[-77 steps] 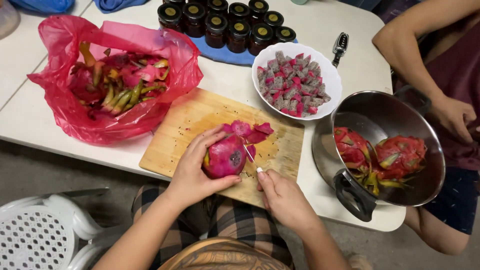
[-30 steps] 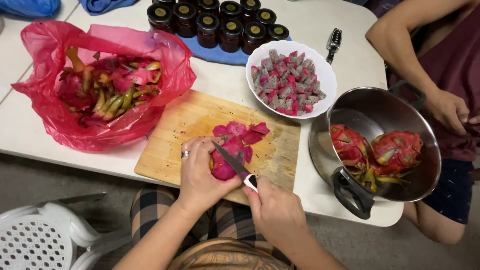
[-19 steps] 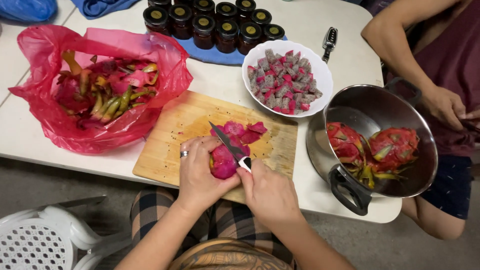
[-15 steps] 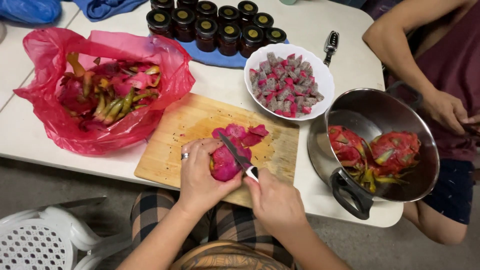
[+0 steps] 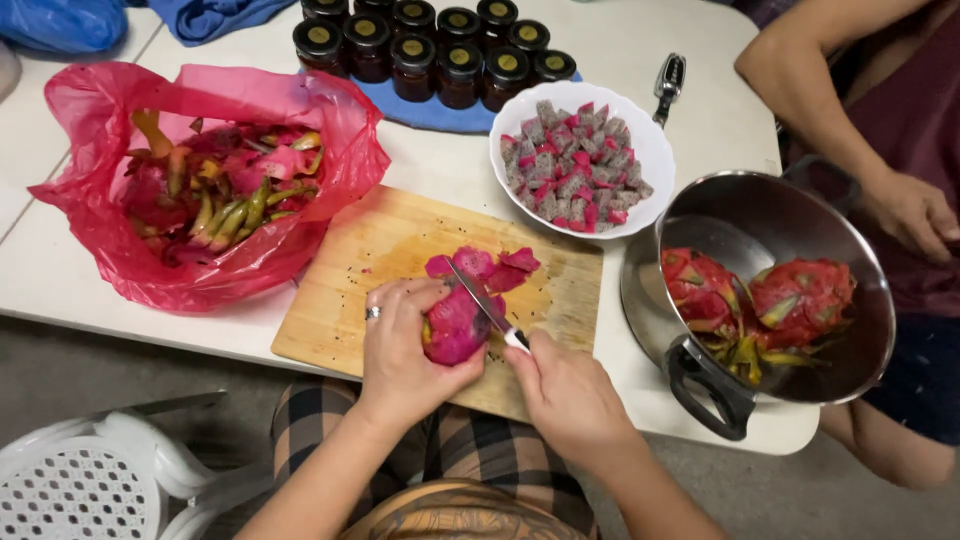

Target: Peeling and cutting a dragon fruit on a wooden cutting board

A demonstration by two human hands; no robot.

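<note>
- Dragon fruit (image 5: 455,325): magenta, on the near part of the wooden cutting board (image 5: 370,270). Its left side is hidden under the fingers that cup it.
- Left hand (image 5: 405,345): wrapped around the fruit from 9 o'clock, clamped on it; ring on one finger.
- Right hand (image 5: 565,385): closed around a knife (image 5: 480,300) at 4 o'clock of the fruit. Handle almost wholly hidden in the fist; blade lies across the top of the fruit, pointing to 11 o'clock. How deep the edge sits in the flesh: cannot tell.
- Peel pieces (image 5: 490,265): pink, on the board at 12 o'clock, just beside the fruit.
- White bowl (image 5: 655,150): at 1 o'clock, holds cubed fruit, grey-white and pink.
- Steel pot (image 5: 800,215): at 3 o'clock, black handle, whole dragon fruits inside; it overhangs the near edge of the bench (image 5: 640,40).
- Red plastic bag (image 5: 130,270): at 10 o'clock, full of peelings.
- Dark jars (image 5: 420,40): at 12 o'clock on a blue cloth; the back row is cut off by the frame.
- Another person's hand (image 5: 915,215): at 3 o'clock, beyond the pot; arm cut off at the frame edge.
- White plastic chair (image 5: 90,480): at 8 o'clock, partly out of frame.
</note>
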